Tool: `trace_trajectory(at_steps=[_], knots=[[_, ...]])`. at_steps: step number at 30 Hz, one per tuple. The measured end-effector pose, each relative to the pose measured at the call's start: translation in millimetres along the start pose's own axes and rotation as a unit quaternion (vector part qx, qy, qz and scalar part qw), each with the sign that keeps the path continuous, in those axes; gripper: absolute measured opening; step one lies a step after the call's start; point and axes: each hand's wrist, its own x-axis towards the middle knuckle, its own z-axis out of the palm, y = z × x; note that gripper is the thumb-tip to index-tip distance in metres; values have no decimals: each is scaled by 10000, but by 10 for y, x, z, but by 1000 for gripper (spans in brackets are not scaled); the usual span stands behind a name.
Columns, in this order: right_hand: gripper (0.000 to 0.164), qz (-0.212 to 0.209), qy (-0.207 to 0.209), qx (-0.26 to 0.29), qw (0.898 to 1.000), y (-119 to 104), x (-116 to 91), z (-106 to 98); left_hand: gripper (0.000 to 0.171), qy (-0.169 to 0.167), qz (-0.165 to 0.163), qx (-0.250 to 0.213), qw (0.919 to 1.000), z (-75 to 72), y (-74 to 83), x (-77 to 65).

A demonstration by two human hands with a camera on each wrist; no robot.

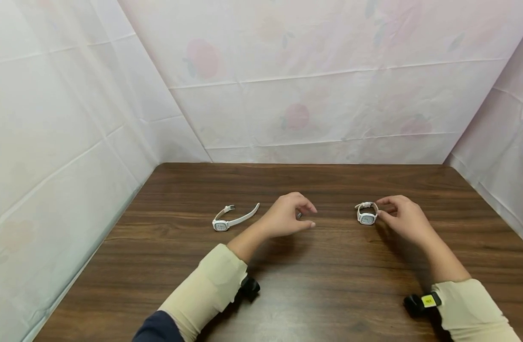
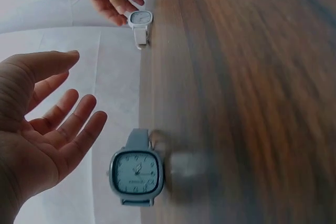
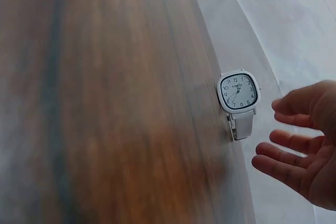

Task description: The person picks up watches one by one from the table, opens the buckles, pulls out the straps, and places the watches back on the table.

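In the head view a white wristwatch (image 1: pixel 220 226) lies at the left with its strap unfastened and stretched out. My left hand (image 1: pixel 287 216) hovers right of it, fingers loosely bent and thumb apart. A blue-grey wristwatch (image 2: pixel 137 174) stands near that hand in the left wrist view; in the head view the hand hides nearly all of it, leaving a small grey bit. Further right, another white wristwatch (image 1: pixel 367 218) rests with its strap closed in a loop. My right hand (image 1: pixel 402 216) is beside it, and the right wrist view shows a gap between the fingers and the watch.
All of this is on a brown wood-grain table (image 1: pixel 312 294). Pale fruit-print curtains (image 1: pixel 261 114) hang behind the table and along both sides. Black wrist cameras are strapped to both forearms over beige wraps (image 1: pixel 210 285).
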Motion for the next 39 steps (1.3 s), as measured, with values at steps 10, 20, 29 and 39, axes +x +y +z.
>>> trace_trajectory(at_steps=[10, 20, 29, 39], knots=[[37, 1330, -576, 894, 9854, 35, 157, 23, 25, -166, -250, -110, 9995, 106, 9, 106], [37, 2100, -663, 1776, 9591, 7, 271, 102, 24, -203, -764, -577, 9952, 171, 8, 222], [34, 2204, -555, 2164, 9495, 33, 280, 137, 15, 0, -1575, -1824, 9705, 262, 22, 297], [34, 2157, -357, 2613, 9402, -85, 266, 162, 12, 136, -2450, -3574, 9011, 403, 59, 404]])
